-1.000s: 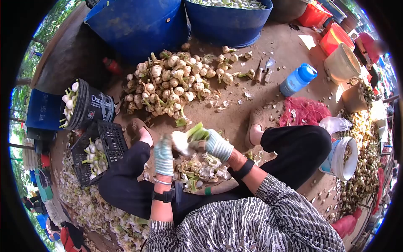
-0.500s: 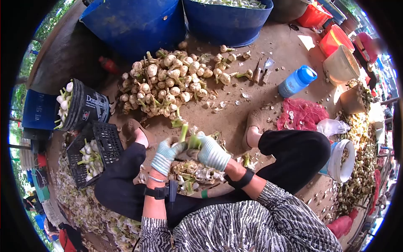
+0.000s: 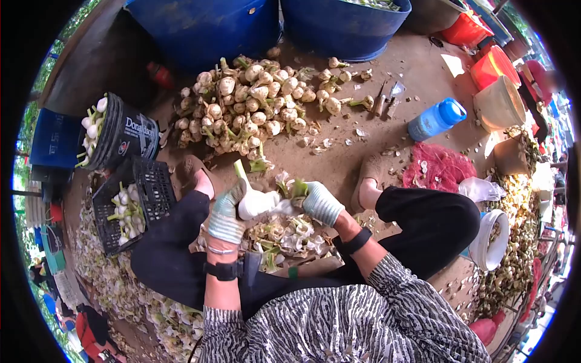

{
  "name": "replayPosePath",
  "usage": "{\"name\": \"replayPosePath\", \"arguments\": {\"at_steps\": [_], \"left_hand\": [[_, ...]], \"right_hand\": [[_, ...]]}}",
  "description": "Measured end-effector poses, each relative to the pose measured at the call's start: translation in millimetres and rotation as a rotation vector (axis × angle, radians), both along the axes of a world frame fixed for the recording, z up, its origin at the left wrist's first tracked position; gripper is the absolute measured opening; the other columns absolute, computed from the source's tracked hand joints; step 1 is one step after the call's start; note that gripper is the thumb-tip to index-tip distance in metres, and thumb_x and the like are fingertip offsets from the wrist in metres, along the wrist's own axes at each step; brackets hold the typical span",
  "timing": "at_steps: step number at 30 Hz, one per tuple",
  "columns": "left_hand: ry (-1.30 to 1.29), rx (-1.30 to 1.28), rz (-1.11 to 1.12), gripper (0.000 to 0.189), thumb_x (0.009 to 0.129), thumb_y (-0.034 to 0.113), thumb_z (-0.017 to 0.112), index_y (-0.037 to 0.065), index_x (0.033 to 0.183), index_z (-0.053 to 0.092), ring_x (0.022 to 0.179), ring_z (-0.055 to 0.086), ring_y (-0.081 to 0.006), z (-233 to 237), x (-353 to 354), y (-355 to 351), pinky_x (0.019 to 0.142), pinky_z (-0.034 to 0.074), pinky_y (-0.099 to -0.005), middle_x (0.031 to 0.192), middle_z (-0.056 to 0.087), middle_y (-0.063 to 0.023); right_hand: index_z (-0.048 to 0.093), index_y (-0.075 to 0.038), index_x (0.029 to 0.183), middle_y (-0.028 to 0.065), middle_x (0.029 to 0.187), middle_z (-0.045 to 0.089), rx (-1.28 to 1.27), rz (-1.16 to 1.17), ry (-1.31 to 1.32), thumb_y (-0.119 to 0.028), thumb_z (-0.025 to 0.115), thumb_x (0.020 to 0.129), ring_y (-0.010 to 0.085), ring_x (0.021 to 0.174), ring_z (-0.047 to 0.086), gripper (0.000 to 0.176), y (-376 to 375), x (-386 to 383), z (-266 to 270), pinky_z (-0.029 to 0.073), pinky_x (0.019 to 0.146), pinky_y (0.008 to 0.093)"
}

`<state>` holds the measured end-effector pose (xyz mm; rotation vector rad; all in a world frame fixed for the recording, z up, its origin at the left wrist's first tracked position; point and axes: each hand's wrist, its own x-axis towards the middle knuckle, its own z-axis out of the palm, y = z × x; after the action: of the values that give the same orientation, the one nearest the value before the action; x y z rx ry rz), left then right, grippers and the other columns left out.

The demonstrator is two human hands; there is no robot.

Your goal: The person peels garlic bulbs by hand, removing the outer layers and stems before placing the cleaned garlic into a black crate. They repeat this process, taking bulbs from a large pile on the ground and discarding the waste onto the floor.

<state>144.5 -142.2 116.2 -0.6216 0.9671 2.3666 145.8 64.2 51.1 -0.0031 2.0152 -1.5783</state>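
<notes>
A white garlic bulb (image 3: 256, 203) with a short green stem is gripped by my left hand (image 3: 226, 215), which wears a striped glove. To its right my right hand (image 3: 322, 203), in a matching glove, is closed on a strip of peeled garlic skin (image 3: 293, 192) with some green on it. Between my legs, under both hands, lies a heap of loose skins (image 3: 290, 239). Beyond my hands is a large pile of unpeeled garlic (image 3: 242, 109) on the ground.
At the left are a black crate (image 3: 158, 184) and a black bucket (image 3: 136, 136), both with white bulbs. Blue tubs (image 3: 206, 36) stand at the back. On the right are a blue bottle (image 3: 433, 121), a red net (image 3: 437, 168) and a white bucket (image 3: 490, 242).
My hands have moved apart, and the white bulb now shows in my left hand. My right hand has drawn off to the right with the skin. The whole view has shifted slightly.
</notes>
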Motion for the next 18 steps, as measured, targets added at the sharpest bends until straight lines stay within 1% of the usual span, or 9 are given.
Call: {"name": "replayPosePath", "arguments": {"at_steps": [3, 5, 7, 11, 13, 14, 15, 17, 18], "left_hand": [[-0.013, 0.075, 0.174, 0.03, 0.084, 0.031, 0.055, 0.001, 0.088, 0.055, 0.069, 0.063, -0.0276, -28.1, -10.9, -8.5, 0.063, 0.053, -0.037, 0.075, 0.062, -0.0143], [-0.021, 0.172, 0.325, 0.03, 0.077, 0.031, 0.064, 0.004, 0.085, 0.057, 0.072, 0.061, -0.0267, -21.0, -17.4, -13.4, 0.069, 0.052, -0.0398, 0.077, 0.062, -0.0123], [0.019, 0.243, 0.397, 0.026, 0.074, 0.031, 0.067, 0.006, 0.078, 0.059, 0.077, 0.06, -0.0242, -19.7, -25.8, -14.5, 0.07, 0.051, -0.0409, 0.078, 0.063, -0.0101], [-0.029, 0.317, 0.52, 0.016, 0.071, 0.03, 0.069, 0.018, 0.079, 0.064, 0.08, 0.059, -0.0172, -11.5, -40.3, -29.0, 0.07, 0.045, -0.0444, 0.082, 0.064, 0.0023], [0.002, 0.248, 0.494, 0.018, 0.071, 0.03, 0.069, 0.016, 0.079, 0.063, 0.08, 0.059, -0.018, -29.3, -42.5, -41.9, 0.068, 0.046, -0.0429, 0.082, 0.064, 0.0003], [0.01, 0.216, 0.429, 0.02, 0.072, 0.031, 0.068, 0.014, 0.079, 0.062, 0.079, 0.058, -0.0193, -32.4, -44.7, -41.2, 0.067, 0.046, -0.0444, 0.081, 0.063, -0.0021], [0.019, 0.185, 0.367, 0.022, 0.072, 0.032, 0.068, 0.013, 0.08, 0.06, 0.079, 0.058, -0.0206, -36.0, -47.6, -40.4, 0.066, 0.047, -0.0459, 0.081, 0.063, -0.0046], [0.039, 0.118, 0.205, 0.034, 0.076, 0.041, 0.062, 0.008, 0.083, 0.059, 0.075, 0.059, -0.027, -51.8, -39.3, -31.5, 0.066, 0.05, -0.0438, 0.078, 0.061, -0.0127], [-0.271, 0.161, 0.228, 0.038, 0.077, 0.044, 0.059, 0.007, 0.085, 0.059, 0.073, 0.059, -0.0271, -43.0, -35.7, -15.7, 0.064, 0.05, -0.0411, 0.078, 0.061, -0.0126]], "right_hand": [[0.059, 0.001, 0.086, 0.0044, 0.07, 0.059, -0.368, 0.123, -0.087, -0.006, 0.059, 0.071, 0.0117, 0.062, 0.053, 0.016, -6.6, 4.5, 42.8, 0.044, 0.057, 0.0249], [0.06, 0.001, 0.086, 0.0034, 0.07, 0.059, -0.463, 0.278, 0.074, -0.007, 0.057, 0.073, 0.0103, 0.06, 0.053, 0.015, 1.1, 3.0, 65.4, 0.042, 0.055, 0.0237], [0.06, 0.0, 0.087, 0.0032, 0.072, 0.06, -0.469, 0.336, -0.065, -0.009, 0.056, 0.074, 0.0086, 0.062, 0.052, 0.016, 9.0, 4.3, 83.4, 0.041, 0.054, 0.0224], [0.056, -0.002, 0.108, 0.004, 0.09, 0.062, -0.578, 0.457, -0.092, -0.009, 0.061, 0.072, 0.01, 0.081, 0.054, 0.036, 16.2, 8.2, 78.5, 0.045, 0.072, 0.0229], [0.05, -0.001, 0.114, 0.0093, 0.101, 0.059, -0.284, 0.369, -0.01, -0.011, 0.067, 0.069, 0.0166, 0.085, 0.058, 0.049, 7.7, 2.8, 53.5, 0.046, 0.075, 0.0265], [0.044, -0.004, 0.12, 0.017, 0.114, 0.051, 0.453, 0.482, 0.277, -0.013, 0.072, 0.064, 0.0293, 0.097, 0.056, 0.063, -2.1, -4.1, 65.0, 0.046, 0.081, 0.0345], [0.044, -0.004, 0.12, 0.017, 0.114, 0.051, 0.454, 0.474, 0.278, -0.013, 0.072, 0.064, 0.0293, 0.097, 0.056, 0.063, -7.5, -5.5, 62.6, 0.046, 0.081, 0.0345], [0.041, -0.009, 0.12, 0.0214, 0.118, 0.046, 0.377, 0.083, 0.525, -0.011, 0.073, 0.058, 0.0398, 0.099, 0.051, 0.069, -17.3, -3.2, 54.3, 0.045, 0.082, 0.0426], [0.039, -0.01, 0.123, 0.0221, 0.12, 0.042, 0.412, 0.069, 0.626, -0.011, 0.075, 0.053, 0.0396, 0.103, 0.049, 0.078, -25.2, -5.3, 60.0, 0.044, 0.085, 0.0427]]}}
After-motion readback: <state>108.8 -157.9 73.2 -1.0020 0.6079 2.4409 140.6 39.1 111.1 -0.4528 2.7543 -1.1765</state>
